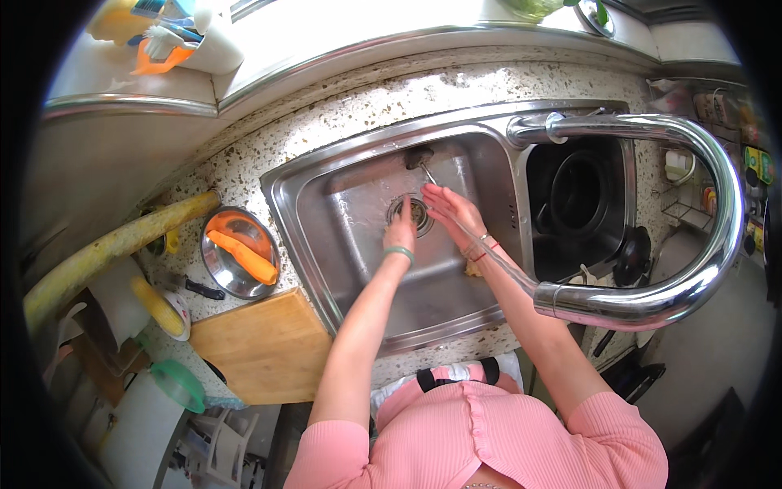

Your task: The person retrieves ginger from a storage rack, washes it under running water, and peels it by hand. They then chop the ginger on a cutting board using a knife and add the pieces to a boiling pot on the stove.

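Note:
Both my hands are down in the left basin of a steel sink (pixel 342 212). My left hand (pixel 401 232), with a green band at the wrist, has its fingers together and points toward the round drain (pixel 410 210). My right hand (pixel 452 210) is spread flat, palm down, just right of the drain, and a thin stream of water from the curved chrome faucet (pixel 652 301) runs along its wrist. Neither hand visibly grips anything. A small yellowish thing (pixel 472 269) lies on the basin floor under my right forearm.
A dark pot (pixel 580 196) sits in the right basin. On the speckled counter to the left are a steel bowl (pixel 213 262) holding peeled carrot (pixel 244 257), a wooden cutting board (pixel 265 346), a knife (pixel 195 287) and a long yellow-green gourd (pixel 106 253).

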{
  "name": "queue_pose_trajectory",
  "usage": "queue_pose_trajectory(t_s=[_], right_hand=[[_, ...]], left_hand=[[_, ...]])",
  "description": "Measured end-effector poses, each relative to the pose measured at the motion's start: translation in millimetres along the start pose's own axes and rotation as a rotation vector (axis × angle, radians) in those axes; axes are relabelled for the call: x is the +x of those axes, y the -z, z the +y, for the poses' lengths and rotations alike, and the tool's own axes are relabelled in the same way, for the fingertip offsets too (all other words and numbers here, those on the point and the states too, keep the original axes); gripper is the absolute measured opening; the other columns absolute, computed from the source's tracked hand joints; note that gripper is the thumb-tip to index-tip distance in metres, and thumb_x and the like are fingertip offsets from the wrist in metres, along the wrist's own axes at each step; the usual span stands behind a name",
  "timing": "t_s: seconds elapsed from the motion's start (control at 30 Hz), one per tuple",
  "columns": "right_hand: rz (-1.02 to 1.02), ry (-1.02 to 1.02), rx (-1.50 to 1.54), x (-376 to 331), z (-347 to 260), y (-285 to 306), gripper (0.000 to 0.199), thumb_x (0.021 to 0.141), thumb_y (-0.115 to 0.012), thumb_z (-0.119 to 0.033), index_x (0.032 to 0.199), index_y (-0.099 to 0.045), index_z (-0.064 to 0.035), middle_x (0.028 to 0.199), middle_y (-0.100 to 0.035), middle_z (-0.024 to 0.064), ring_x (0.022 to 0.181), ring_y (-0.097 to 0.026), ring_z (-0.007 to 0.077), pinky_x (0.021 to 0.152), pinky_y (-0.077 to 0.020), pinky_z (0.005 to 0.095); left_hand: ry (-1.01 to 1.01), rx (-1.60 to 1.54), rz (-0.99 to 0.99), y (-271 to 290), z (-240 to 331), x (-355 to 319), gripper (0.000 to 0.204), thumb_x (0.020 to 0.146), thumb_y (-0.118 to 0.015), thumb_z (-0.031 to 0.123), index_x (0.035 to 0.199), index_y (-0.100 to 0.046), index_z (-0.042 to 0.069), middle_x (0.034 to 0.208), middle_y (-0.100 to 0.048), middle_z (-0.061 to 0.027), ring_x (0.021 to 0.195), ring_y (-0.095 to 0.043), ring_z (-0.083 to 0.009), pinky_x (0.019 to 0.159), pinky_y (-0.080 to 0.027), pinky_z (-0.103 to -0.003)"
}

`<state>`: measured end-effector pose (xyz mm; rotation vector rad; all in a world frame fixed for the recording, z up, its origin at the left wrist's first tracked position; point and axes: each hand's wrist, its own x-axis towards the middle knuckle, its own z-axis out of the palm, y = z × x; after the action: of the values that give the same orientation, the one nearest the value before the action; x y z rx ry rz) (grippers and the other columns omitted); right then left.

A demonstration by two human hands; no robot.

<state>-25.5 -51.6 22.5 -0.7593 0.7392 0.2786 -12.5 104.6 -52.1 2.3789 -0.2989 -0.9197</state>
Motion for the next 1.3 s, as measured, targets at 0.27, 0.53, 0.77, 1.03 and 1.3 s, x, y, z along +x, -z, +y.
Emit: queue_pose_trajectory(t_s=[0.27,0.53,0.77,1.03,1.3], right_hand=[[0.184,0.002,0.020,-7,-3,9,0.058,0.096,-0.042,-0.043,0.134,-0.041,0.0004,0.139,-0.043,0.0130,0.128,-0.040,0.0241,0.103,-0.0333,0.0369],[0.232,0.063,-0.060,-18,-16,-11,0.053,0.096,-0.045,-0.040,0.129,-0.047,0.0010,0.133,-0.049,0.0134,0.125,-0.044,0.0235,0.102,-0.0357,0.0351],[0.145,0.321,-0.463,-43,-38,-8,0.040,0.090,-0.058,-0.010,0.127,-0.050,0.0009,0.124,-0.056,0.0116,0.115,-0.053,0.0185,0.097,-0.0409,0.0282],[0.591,0.852,-0.276,-90,-117,-23,0.050,0.096,-0.049,-0.024,0.139,-0.030,-0.0036,0.137,-0.040,0.0099,0.092,-0.062,0.0173,0.062,-0.0514,0.0243],[0.463,0.864,-0.356,-64,-202,24,0.053,0.096,-0.048,-0.035,0.138,-0.034,-0.0067,0.112,-0.057,0.0082,0.066,-0.062,0.0111,0.048,-0.0505,0.0190]], left_hand=[[0.055,-0.046,0.194,7,-3,-13,0.074,0.085,-0.057,0.012,0.145,-0.013,0.013,0.107,-0.059,-0.0229,0.089,-0.061,-0.0383,0.075,-0.048,-0.046],[-0.100,-0.269,0.093,-16,-9,-36,0.048,0.080,-0.067,0.013,0.124,-0.050,0.020,0.085,-0.062,-0.0130,0.082,-0.063,-0.0329,0.072,-0.052,-0.042],[0.326,-1.619,-0.391,33,66,12,0.027,0.088,-0.063,0.019,0.110,-0.051,0.008,0.092,-0.061,-0.0048,0.080,-0.062,-0.0160,0.063,-0.051,-0.028],[0.335,-1.625,-0.617,62,103,-6,0.044,0.093,-0.052,0.039,0.121,-0.050,0.005,0.108,-0.061,-0.0102,0.097,-0.061,-0.0184,0.079,-0.053,-0.034],[0.210,-1.911,-0.765,97,85,-42,0.056,0.094,-0.039,0.050,0.122,-0.049,0.002,0.124,-0.052,-0.0172,0.121,-0.045,-0.0396,0.102,-0.034,-0.059]])
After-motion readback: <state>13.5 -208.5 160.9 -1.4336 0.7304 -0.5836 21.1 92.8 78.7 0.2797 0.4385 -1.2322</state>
